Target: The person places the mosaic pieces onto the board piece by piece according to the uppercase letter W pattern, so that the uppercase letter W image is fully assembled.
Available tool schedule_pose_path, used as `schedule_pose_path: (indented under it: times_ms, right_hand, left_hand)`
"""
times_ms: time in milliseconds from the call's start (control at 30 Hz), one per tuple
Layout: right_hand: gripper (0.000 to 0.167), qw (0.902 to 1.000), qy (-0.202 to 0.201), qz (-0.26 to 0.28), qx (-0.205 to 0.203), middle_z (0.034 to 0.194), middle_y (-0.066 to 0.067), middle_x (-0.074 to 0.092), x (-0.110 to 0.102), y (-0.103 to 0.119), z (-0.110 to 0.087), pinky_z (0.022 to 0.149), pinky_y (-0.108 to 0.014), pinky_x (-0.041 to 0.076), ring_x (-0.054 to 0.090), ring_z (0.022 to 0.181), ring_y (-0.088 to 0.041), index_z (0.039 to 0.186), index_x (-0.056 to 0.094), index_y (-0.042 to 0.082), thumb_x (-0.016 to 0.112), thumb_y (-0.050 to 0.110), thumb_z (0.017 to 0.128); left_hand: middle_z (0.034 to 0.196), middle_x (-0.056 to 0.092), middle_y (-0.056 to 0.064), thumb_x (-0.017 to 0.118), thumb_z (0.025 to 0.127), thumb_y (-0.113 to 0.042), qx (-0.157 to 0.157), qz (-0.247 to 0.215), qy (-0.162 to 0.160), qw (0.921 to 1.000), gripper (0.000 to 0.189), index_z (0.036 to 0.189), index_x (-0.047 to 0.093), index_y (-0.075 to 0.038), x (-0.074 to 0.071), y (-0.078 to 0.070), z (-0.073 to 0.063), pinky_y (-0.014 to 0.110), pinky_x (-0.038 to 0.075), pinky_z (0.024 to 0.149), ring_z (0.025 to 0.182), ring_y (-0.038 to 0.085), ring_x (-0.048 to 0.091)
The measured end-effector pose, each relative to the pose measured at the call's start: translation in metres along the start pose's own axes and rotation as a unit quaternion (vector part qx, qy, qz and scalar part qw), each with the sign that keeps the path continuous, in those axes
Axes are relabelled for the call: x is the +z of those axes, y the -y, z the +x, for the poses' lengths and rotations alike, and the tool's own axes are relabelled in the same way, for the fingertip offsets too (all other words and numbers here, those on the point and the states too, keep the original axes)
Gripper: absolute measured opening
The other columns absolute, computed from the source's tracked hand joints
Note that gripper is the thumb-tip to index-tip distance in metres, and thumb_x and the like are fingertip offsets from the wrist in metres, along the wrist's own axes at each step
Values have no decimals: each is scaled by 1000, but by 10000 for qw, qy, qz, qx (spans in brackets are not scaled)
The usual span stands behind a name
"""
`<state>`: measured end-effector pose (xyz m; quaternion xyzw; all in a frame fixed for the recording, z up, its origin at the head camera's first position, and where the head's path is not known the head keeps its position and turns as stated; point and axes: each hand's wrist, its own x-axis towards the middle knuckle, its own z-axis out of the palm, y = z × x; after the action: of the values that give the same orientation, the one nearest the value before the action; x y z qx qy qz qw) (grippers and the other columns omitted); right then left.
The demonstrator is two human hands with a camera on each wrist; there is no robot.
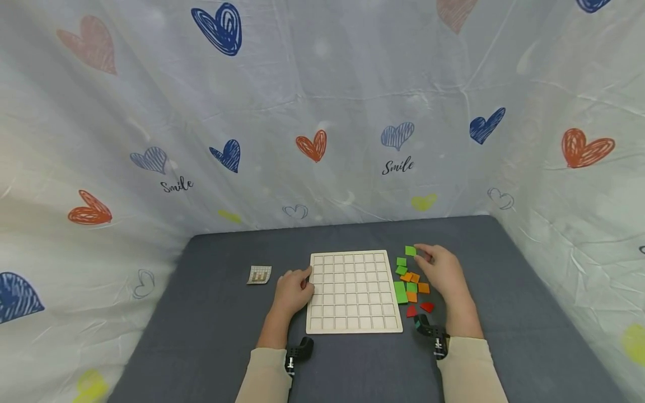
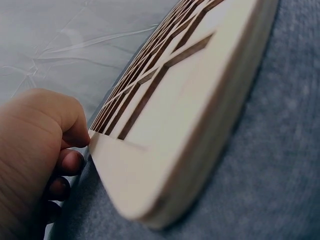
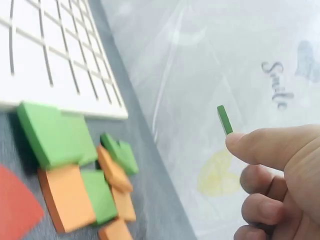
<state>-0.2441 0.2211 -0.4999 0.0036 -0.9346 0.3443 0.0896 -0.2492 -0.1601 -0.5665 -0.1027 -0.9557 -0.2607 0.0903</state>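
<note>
A pale wooden grid board lies on the dark grey cloth, its squares framed by raised lines. My left hand grips the board's left edge with thumb and forefinger, the other fingers curled below, as the left wrist view shows. To the board's right, my right hand pinches a thin green square tile between thumb and fingertips, held up off the table. Nearer me lie a large green tile, smaller green tiles, several orange tiles and two red pieces.
A small printed paper rests left of the board. The grey-covered table backs onto a white curtain with printed hearts and words. Black wrist devices sit at both sleeves.
</note>
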Motion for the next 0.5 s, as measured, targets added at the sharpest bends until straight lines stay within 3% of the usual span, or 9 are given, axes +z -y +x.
schedule_pose_path:
  times_ms: [200, 267, 500]
  right_hand:
    - [42, 9989, 323, 328, 26, 73, -7, 52, 5, 20, -2, 48, -34, 37, 41, 51, -19, 142, 63, 9, 65, 19, 101]
    - [43, 9982, 456, 391, 12, 65, -5, 46, 9, 26, -2, 46, -33, 36, 38, 47, -18, 143, 63, 11, 64, 21, 102]
    - [43, 9967, 696, 323, -281, 57, -1, 44, 22, 40, -4, 45, -33, 35, 37, 45, -17, 142, 64, 12, 66, 22, 101]
  left_hand:
    - [63, 38, -5, 57, 90, -17, -30, 6, 24, 10000, 51, 140, 66, -10, 0, -1, 0, 34, 29, 69, 59, 14, 26]
    - [63, 38, -5, 57, 90, -18, -36, 32, 23, 10000, 51, 140, 66, -10, -1, -1, 0, 34, 29, 69, 58, 14, 26]
    - [62, 38, -6, 56, 90, -17, -25, 68, -19, 10000, 51, 140, 66, -11, -1, -2, -1, 33, 28, 68, 58, 14, 26]
